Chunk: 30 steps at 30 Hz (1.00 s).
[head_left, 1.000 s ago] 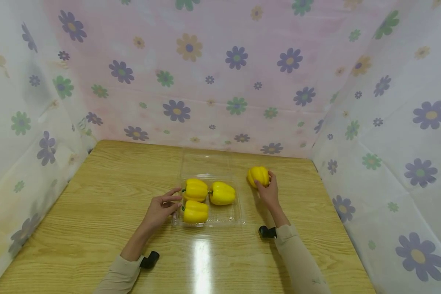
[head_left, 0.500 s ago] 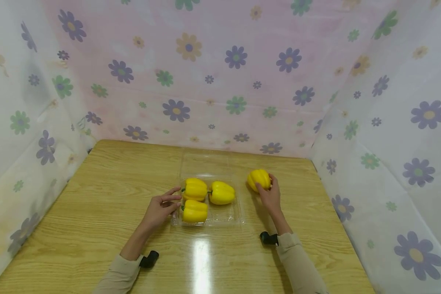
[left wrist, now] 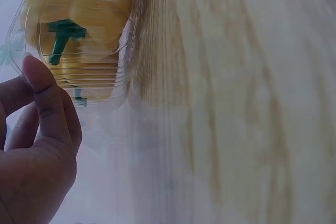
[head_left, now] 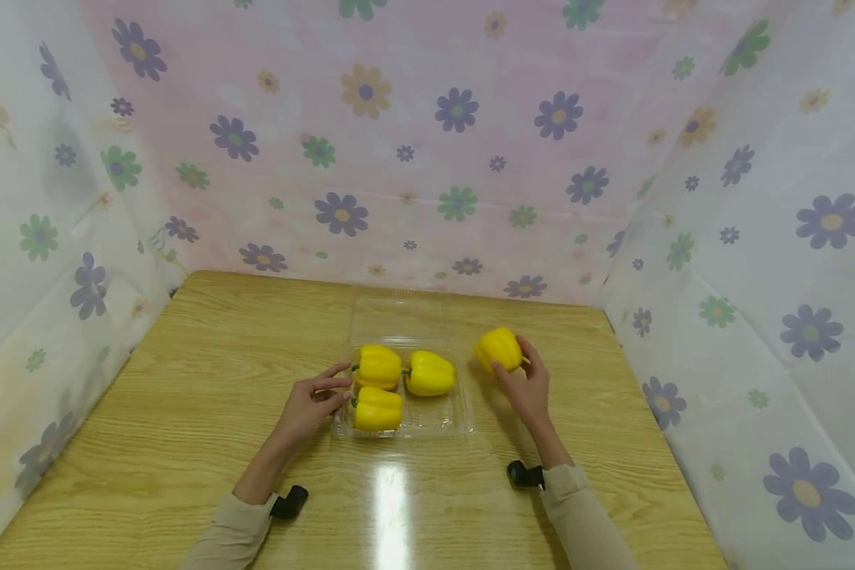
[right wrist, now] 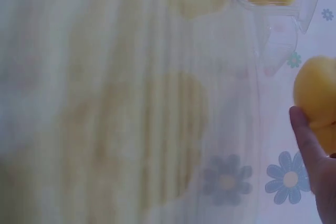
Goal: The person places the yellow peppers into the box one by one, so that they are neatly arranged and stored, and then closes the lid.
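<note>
Three yellow bell peppers, one at the back left [head_left: 379, 366], one at the front left [head_left: 378, 409] and one at the right [head_left: 430, 374], lie in a clear plastic clamshell container [head_left: 435, 427]. My left hand [head_left: 312, 408] pinches the container's left rim; the left wrist view shows the thumb [left wrist: 41, 74] on that rim, by the green stems. To the right of the container, my right hand [head_left: 529, 385] grips another yellow bell pepper [head_left: 498, 351] between thumb and fingers. In the right wrist view this pepper [right wrist: 317, 90] is cut off by the frame edge.
The container's lid [head_left: 399, 317] is folded back onto the wooden table [head_left: 207, 380]. Flower-patterned cloth [head_left: 413, 182] hangs behind the table and on both sides. The container's front right part holds no pepper.
My right hand has turned the held pepper and drawn it slightly toward me. The left hand has stayed at the container's rim.
</note>
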Tool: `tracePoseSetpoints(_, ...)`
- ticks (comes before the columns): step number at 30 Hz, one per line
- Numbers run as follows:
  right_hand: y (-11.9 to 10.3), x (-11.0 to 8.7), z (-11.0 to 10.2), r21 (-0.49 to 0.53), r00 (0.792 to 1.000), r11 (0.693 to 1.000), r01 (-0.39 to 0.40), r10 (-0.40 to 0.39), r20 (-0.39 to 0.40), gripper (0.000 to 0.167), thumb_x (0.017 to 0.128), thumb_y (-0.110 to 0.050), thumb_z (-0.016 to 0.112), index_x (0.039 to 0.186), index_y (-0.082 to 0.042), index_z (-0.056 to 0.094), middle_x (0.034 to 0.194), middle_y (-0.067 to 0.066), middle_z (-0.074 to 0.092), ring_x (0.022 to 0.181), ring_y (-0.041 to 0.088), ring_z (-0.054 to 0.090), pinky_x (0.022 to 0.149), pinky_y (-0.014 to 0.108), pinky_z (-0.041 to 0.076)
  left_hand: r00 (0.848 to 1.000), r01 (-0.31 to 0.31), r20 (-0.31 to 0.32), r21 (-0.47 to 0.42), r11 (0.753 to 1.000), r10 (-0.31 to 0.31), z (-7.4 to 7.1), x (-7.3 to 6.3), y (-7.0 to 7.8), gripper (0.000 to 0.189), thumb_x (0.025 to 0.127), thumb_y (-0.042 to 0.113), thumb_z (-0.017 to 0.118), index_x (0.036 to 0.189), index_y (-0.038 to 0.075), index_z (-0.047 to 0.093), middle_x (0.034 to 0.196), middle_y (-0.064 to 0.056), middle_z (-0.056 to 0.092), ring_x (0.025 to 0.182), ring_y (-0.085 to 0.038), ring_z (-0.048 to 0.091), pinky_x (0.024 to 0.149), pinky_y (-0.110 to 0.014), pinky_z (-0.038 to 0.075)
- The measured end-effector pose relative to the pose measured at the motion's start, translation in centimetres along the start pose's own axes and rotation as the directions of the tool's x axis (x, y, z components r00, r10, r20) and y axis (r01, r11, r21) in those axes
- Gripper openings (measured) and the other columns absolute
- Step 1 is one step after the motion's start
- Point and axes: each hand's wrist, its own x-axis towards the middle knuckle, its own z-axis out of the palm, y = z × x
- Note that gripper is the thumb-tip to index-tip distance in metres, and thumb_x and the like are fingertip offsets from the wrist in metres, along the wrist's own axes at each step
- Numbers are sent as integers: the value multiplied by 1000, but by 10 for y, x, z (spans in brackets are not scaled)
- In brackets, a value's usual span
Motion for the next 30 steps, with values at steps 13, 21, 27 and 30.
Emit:
tracePoseSetpoints(13,-6,-15,-3,250,978,957,145,-177,111,68,78,21,73,141,7,52,134,9,54,116,18,59,80,28,62,1000,-6,-1,-7,1000,6,0,0,-1,31,97,0,66,125,-14,65,158,-21,42,84,-11,68,59,-20,53)
tracePoseSetpoints(21,-12,-22,-5,293,939,935,198,-267,216,68,77,23,71,141,11,49,135,3,57,117,16,61,82,31,62,1000,-3,-8,11,1000,3,0,1,-2,29,98,0,65,124,-12,67,157,-18,43,99,-15,71,61,-19,53)
tracePoseSetpoints(27,-19,-28,-3,324,897,916,235,-333,290,68,78,22,69,142,13,48,137,2,59,121,15,61,83,31,61,1000,-2,-11,15,1000,2,0,1,-3,29,98,1,66,124,-10,68,157,-16,45,117,-35,66,64,-19,54)
tracePoseSetpoints(30,-22,-31,-1,331,873,910,250,-359,329,68,79,22,68,143,14,46,140,4,58,125,15,60,84,30,61,1000,-5,-12,16,1000,5,0,1,-3,28,98,1,66,124,-10,68,157,-16,45,122,-41,61,64,-19,54)
